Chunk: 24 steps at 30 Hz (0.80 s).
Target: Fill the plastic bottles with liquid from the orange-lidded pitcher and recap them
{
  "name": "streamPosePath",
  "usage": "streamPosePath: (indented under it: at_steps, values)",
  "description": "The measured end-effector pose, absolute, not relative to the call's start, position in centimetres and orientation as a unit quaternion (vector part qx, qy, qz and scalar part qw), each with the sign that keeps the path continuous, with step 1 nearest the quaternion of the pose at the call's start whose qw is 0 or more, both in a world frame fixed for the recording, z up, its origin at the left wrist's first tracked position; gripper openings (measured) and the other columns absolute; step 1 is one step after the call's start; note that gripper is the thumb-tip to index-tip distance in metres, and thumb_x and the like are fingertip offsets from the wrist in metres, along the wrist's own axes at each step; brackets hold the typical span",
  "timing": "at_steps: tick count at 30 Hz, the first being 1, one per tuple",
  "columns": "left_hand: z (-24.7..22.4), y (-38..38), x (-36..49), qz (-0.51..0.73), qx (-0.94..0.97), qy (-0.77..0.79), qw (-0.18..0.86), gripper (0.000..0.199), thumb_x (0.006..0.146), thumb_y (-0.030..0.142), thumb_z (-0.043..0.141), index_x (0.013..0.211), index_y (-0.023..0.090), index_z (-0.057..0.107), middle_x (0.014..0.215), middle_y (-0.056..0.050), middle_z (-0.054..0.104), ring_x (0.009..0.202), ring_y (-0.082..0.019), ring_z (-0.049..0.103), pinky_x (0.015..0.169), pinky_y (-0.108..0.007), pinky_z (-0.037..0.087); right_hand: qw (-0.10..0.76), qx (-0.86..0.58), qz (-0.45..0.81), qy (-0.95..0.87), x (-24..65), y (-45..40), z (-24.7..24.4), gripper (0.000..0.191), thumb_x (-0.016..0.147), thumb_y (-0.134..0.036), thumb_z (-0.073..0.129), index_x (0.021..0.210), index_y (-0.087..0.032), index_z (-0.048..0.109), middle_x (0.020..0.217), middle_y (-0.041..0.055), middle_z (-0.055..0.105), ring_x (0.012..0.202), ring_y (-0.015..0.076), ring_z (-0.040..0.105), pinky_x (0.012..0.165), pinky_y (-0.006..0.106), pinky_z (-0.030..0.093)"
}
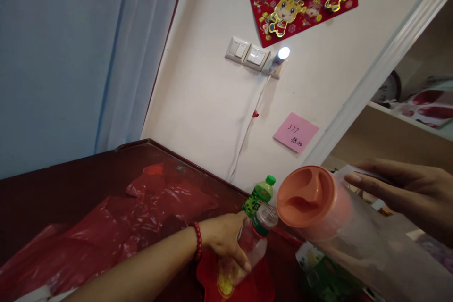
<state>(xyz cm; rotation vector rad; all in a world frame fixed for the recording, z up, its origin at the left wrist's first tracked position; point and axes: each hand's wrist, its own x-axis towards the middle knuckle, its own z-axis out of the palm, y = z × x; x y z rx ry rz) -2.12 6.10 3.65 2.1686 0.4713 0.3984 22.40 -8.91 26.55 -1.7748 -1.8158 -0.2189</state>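
My left hand (226, 240), with a red bead bracelet at the wrist, is wrapped round a clear plastic bottle (257, 240) with a green neck ring. Its clear mouth shows at the top. Below the bottle lies a red dish (256, 288) with a yellow pattern. At the right, my right hand (410, 193) grips the handle of a translucent pitcher (375, 250) with an orange lid (306, 198). The pitcher is tilted, its lid end close to the bottle's mouth; I cannot tell whether they touch. A green-capped drink bottle (262, 193) stands just behind.
Crumpled red plastic bags (116, 226) cover much of the dark red table (53, 174) at left. A green package (322, 269) sits under the pitcher. On the wall are switches (246, 54), a lit plug-in lamp (281, 56) with a hanging cord and a pink note (296, 133). Shelves (406, 125) stand right.
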Motion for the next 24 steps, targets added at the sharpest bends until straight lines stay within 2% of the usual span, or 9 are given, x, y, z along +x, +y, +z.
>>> streamPosePath:
  at_steps: [5,12,17,21,24]
  values:
    - [4.1,5.8,-2.3,0.153,0.870,0.193,0.427,0.088,0.049,0.042,0.095,0.124,0.019,0.056,0.123,-0.014,0.067,0.111,-0.042,0.065,0.098,-0.054,0.051,0.280,-0.663,-0.092,-0.688,22.3,-8.9,26.8,0.059,0.078,-0.081,0.069,0.095,-0.026,0.078,0.096,0.0019,0.072,0.074,0.0237,0.067,0.053,0.021,0.053]
    - [3.9,5.9,-2.2,0.154,0.867,0.197,0.432,0.088,0.048,0.042,0.095,0.125,0.020,0.056,0.121,-0.011,0.068,0.108,-0.038,0.066,0.095,-0.050,0.053,0.279,-0.666,-0.097,-0.685,22.3,-8.9,26.9,0.058,0.078,-0.081,0.070,0.097,-0.026,0.079,0.099,0.0027,0.072,0.078,0.0256,0.068,0.056,0.022,0.053]
    - [3.6,5.9,-2.3,0.162,0.867,0.199,0.428,0.090,0.049,0.044,0.095,0.125,0.018,0.055,0.124,-0.015,0.067,0.110,-0.042,0.065,0.097,-0.055,0.051,0.273,-0.659,-0.118,-0.691,22.8,-8.7,27.3,0.061,0.076,-0.085,0.069,0.097,-0.029,0.080,0.100,0.0020,0.072,0.088,0.0272,0.068,0.063,0.023,0.055]
    - [3.4,6.0,-2.3,0.172,0.866,0.181,0.433,0.088,0.050,0.045,0.095,0.124,0.022,0.055,0.122,-0.011,0.069,0.110,-0.039,0.066,0.097,-0.052,0.052,0.276,-0.669,-0.126,-0.679,22.7,-8.8,27.5,0.066,0.072,-0.088,0.068,0.095,-0.028,0.081,0.101,0.0043,0.072,0.090,0.0309,0.068,0.054,0.023,0.052]
    - [3.1,6.2,-2.2,0.175,0.866,0.176,0.435,0.087,0.049,0.045,0.095,0.122,0.022,0.056,0.120,-0.010,0.069,0.109,-0.038,0.066,0.096,-0.050,0.053,0.269,-0.672,-0.133,-0.677,22.5,-8.9,27.6,0.066,0.072,-0.088,0.068,0.094,-0.027,0.082,0.100,0.0051,0.072,0.089,0.0313,0.068,0.054,0.023,0.053]
